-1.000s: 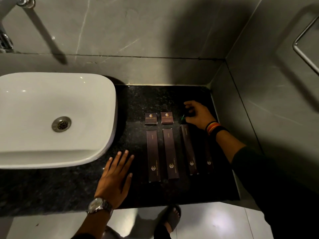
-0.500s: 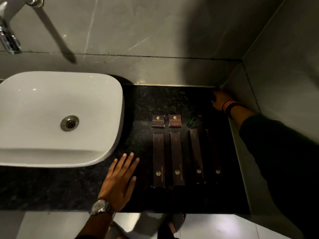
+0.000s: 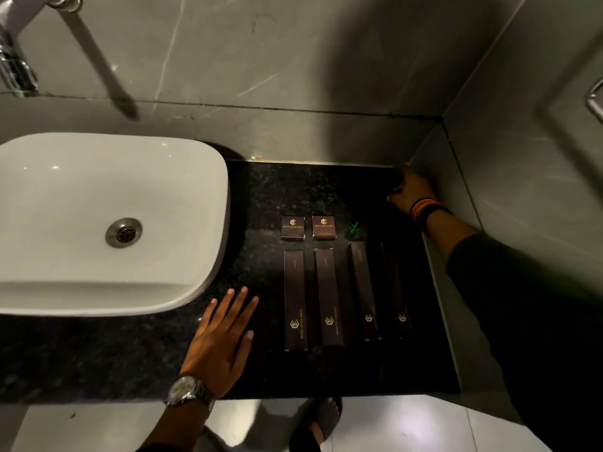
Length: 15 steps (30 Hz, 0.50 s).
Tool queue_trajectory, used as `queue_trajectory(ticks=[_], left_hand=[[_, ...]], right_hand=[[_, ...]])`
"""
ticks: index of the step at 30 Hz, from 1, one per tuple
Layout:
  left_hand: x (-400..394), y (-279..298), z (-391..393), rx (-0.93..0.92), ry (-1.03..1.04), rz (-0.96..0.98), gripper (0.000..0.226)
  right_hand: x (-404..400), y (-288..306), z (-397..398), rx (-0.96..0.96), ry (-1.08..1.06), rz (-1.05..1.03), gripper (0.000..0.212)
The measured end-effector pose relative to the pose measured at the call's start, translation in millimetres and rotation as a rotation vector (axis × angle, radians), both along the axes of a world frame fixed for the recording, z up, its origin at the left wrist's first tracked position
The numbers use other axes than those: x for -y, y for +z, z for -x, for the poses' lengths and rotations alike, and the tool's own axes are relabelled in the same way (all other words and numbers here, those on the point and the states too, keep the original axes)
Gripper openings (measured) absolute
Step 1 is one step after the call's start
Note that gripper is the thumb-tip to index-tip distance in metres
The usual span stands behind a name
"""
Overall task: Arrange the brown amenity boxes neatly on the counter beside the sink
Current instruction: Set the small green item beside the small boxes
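Note:
Several long brown amenity boxes lie side by side on the black counter [image 3: 277,187], right of the sink; the leftmost long box [image 3: 295,298] and its neighbour [image 3: 328,295] are lit, the rightmost long box [image 3: 395,288] is in shadow. Two small square brown boxes [image 3: 292,227] [image 3: 323,226] sit just behind the left pair. My left hand [image 3: 222,340] rests flat on the counter beside the leftmost box, fingers spread, holding nothing. My right hand [image 3: 412,190] is curled in the dark back right corner; whether it holds anything is hidden by shadow.
A white basin [image 3: 98,301] fills the left of the counter, with a chrome tap [image 3: 19,60] above it. A small dark item with a green glint [image 3: 354,227] stands behind the third long box. Grey walls close the back and right. A sandalled foot [image 3: 321,422] shows below.
My right hand left the small dark item behind the third long box and moved to the back right corner. The left hand and the boxes stayed put.

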<state>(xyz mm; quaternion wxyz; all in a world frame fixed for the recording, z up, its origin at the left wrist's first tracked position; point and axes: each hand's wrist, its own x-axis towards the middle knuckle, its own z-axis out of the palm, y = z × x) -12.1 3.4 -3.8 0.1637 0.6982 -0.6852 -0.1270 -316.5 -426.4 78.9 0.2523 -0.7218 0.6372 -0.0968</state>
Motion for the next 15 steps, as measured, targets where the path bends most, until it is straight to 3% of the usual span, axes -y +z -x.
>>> queue_trajectory(ticks=[8,12,15], left_hand=[[2,-5,-1,0.026,-0.016,0.003,0.060],[2,-8,-1,0.042,-0.020,0.009,0.061],[1,-7,0,0.040,-0.016,0.017,0.062]], right_hand=[[-67,9,24,0.403,-0.075,-0.028,0.038],[-78,12,27,0.442,-0.063,-0.127,0.045],[-74,11,35,0.288,-0.018,-0.103,0.050]])
